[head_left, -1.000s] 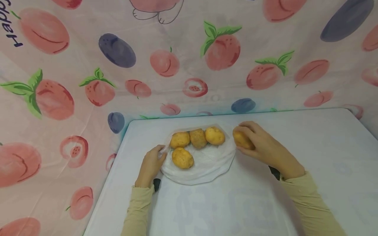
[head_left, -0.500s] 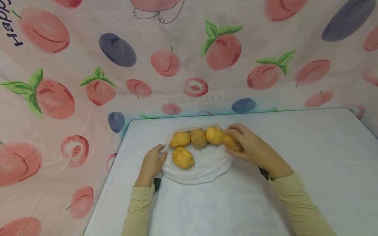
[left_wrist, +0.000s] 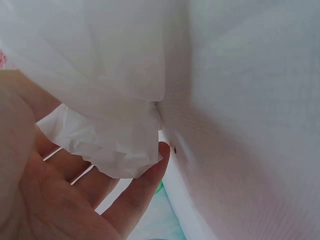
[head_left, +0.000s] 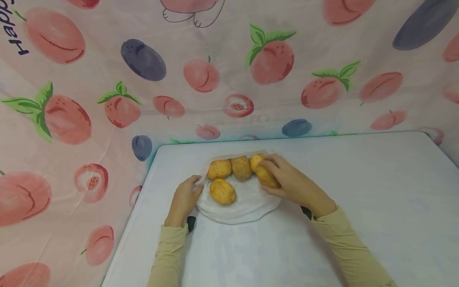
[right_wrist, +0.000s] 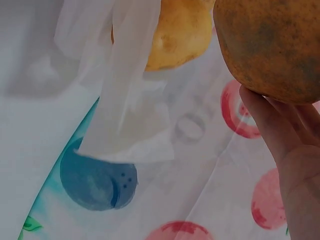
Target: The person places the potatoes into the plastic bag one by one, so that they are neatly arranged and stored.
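Note:
A thin white plastic bag lies spread on the table. Three potatoes sit in a row along its far side, among them a browner potato, and another potato rests nearer the left. My left hand holds the bag's left edge; in the left wrist view the crumpled plastic lies against the fingers. Over the bag's right part, my right hand grips one more potato, which partly hides the rightmost potato of the row. The right wrist view shows this held potato close up, fingertips beneath it.
The white table extends to the right and front of the bag. Behind and left of it hangs a fruit-printed cloth. A dark wrist band shows at the left cuff.
My right hand has moved left with its potato, from beside the bag's right edge to over the bag. My left hand and the other potatoes have stayed in place.

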The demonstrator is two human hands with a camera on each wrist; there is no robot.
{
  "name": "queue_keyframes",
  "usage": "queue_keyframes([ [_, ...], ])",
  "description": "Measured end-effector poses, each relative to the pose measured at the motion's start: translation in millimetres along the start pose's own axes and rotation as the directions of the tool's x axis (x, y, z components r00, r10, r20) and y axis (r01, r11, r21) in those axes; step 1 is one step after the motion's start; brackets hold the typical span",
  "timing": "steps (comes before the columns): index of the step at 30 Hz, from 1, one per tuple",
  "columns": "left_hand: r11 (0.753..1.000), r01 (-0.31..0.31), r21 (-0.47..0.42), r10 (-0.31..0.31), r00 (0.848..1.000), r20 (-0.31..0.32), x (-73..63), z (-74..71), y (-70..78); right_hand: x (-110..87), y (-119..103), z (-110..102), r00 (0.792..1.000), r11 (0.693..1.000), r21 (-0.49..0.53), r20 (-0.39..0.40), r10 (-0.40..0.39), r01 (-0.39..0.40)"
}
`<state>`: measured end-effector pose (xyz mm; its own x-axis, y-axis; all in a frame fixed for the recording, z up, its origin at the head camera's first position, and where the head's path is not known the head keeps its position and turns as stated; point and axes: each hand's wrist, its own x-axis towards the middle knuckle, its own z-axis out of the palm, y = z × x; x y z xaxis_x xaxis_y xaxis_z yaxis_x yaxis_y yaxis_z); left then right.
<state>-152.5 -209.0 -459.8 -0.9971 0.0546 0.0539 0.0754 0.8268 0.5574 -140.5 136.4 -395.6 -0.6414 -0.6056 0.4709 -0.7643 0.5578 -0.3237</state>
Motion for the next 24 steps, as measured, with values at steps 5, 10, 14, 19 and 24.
queue_keyframes([
  [5,1.000,0.006,0.005,-0.006,1.000,-0.002,0.4,0.4,0.7,5.0,-3.7,9.8,1.000,1.000,0.007,0.022,0.001,-0.001],
  [10,1.000,0.003,0.002,-0.003,1.000,-0.007,0.1,-0.1,2.4,10.4,-6.4,19.8,1.000,0.999,0.033,0.020,-0.023,0.023],
  [14,1.000,-0.002,-0.004,0.002,1.000,-0.007,0.0,-0.3,2.7,13.4,-7.5,27.4,0.999,0.998,0.034,0.016,-0.047,0.047],
  [19,1.000,-0.009,0.000,0.009,1.000,-0.009,-0.4,-0.9,3.1,17.1,-8.7,35.7,0.999,0.998,0.031,0.024,-0.047,0.046],
  [24,1.000,-0.005,0.002,0.005,1.000,-0.005,-1.0,-1.1,2.6,19.9,-9.8,41.2,0.998,0.999,0.026,0.038,-0.046,0.045],
])
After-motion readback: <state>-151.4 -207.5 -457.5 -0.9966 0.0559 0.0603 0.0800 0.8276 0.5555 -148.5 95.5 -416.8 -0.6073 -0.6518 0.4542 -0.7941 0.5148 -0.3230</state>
